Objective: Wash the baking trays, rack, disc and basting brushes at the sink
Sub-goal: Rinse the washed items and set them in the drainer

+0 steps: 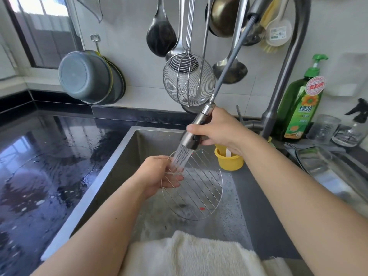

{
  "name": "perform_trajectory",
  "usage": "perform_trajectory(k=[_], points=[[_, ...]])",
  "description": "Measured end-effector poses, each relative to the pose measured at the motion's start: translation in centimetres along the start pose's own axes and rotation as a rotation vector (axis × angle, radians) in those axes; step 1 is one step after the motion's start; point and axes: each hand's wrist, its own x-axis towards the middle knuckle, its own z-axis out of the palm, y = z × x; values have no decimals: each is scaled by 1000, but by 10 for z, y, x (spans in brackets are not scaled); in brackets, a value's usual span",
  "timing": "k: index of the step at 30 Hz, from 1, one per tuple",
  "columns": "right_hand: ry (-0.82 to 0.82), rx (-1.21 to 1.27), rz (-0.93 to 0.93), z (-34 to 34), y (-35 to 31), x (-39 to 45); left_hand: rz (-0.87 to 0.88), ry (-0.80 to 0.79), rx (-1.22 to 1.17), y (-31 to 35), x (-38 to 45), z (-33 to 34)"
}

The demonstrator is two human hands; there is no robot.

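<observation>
Over the sink (pixel 123 156), my left hand (pixel 159 176) pinches the rack (pixel 199 188) rim; my right hand (pixel 217 129) grips the sprayer (pixel 194 130) above. Wet wire could slip free.

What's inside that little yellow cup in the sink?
A white handle-like piece stands in the yellow cup. The right hand, gripping the spray head, covers its top, so what it belongs to cannot be seen.
</observation>
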Motion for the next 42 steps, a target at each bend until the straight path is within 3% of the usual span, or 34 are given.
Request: perform_trajectory(k=[5, 9, 13, 15, 20, 22, 26, 30, 33, 36, 37, 42], points=[[38, -305, 13, -23, 10, 6, 2, 4, -137, 0, 1, 2], [-249, -839, 133, -67, 10, 19, 16, 71, -111, -3, 4, 2], [-70, -1332, -128, -79, 38, 41, 27, 164, -72, -4, 7, 0], [-33, -1466, -226, -83, 57, 53, 25, 193, -78, -4, 9, -4], [-113, -1892, -68, -108, 82, 75, 41, 195, -96, -7, 10, -8], [-100, -1859, -28, -110, 83, 79, 42, 176, -93, -9, 10, -9], [-48, -1570, -118, -112, 71, 62, 57, 167, -21, -10, 12, -12], [18, -1369, -129, -125, 64, 12, 234, 237, 295, -3, -5, 3], [19, -1331, -114, -134, 63, -29, 467, 244, 687, 17, -28, 20], [29, -1275, -101, -146, 58, -64, 490, 150, 1387, 41, -51, 36], [28, -1259, -81, -152, 57, -74, 511, 113, 1522, 50, -60, 42], [45, -1189, -42, -188, 54, -122, 611, -4, 1753, 83, -98, 91]])
